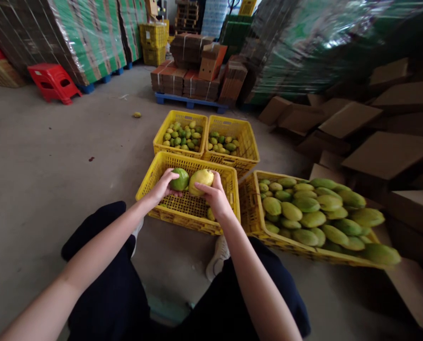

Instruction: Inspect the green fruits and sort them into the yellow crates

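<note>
My left hand (165, 184) is closed around a green papaya (180, 180). Beside it, my right hand (213, 192) grips a larger yellow papaya (200, 182). The two fruits are held close together above a yellow plastic crate (151, 213) between my feet. Little fruit shows inside this crate: a yellowish papaya (210, 214) lies near its right end, partly hidden by my right hand. To the right, a second yellow crate (254, 203) is heaped with long green and yellow papayas (305, 204).
Just ahead stand two yellow crates, a left one (158, 142) and a right one (249, 139), both with smaller fruit inside. Cardboard boxes (392, 151) crowd the right side. Further back are a blue pallet (183, 101) of flattened cartons and a red stool (53, 81).
</note>
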### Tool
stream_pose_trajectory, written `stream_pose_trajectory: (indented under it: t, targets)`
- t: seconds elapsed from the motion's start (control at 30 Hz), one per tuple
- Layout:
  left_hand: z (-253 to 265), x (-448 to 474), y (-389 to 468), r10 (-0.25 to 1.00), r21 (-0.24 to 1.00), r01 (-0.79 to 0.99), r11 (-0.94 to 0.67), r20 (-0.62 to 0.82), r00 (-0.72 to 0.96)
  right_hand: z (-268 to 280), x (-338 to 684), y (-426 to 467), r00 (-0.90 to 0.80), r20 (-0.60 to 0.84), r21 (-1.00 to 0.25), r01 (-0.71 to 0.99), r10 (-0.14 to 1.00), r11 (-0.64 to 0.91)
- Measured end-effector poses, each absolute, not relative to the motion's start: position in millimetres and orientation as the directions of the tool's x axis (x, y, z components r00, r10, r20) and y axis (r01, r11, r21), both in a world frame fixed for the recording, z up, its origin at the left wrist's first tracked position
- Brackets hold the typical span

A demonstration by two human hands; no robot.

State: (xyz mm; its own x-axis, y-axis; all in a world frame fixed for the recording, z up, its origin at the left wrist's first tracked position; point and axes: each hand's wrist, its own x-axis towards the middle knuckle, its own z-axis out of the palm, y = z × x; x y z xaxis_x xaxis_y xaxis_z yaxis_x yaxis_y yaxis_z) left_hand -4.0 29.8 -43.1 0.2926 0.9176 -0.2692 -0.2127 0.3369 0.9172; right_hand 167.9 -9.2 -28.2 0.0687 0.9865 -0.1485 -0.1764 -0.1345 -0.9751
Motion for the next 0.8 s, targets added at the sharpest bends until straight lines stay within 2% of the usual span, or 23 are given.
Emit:
stream_pose_trajectory:
  t: [0.2, 0.27, 0.57, 0.8]
  targets:
    - [-41, 0, 25, 0.886, 0.925, -0.017, 0.381, -0.359, 0.292, -9, 171, -9, -0.037, -0.439, -0.795, -0.449, 0.898, -0.408]
    - [-42, 1, 24, 0.87, 0.913, 0.016, 0.408, -0.394, 0.295, -5, 173, -9, -0.08, -0.493, -0.735, -0.495, 0.866, -0.464]
    - [-39, 4, 24, 0.823, 0.861, 0.065, 0.505, -0.503, 0.263, -9, 179, -7, -0.242, -0.53, -0.575, -0.601, 0.813, -0.555]
    - [-37, 3, 23, 0.824, 0.862, 0.076, 0.501, -0.502, 0.263, -6, 176, -5, -0.229, -0.587, -0.526, -0.622, 0.777, -0.581]
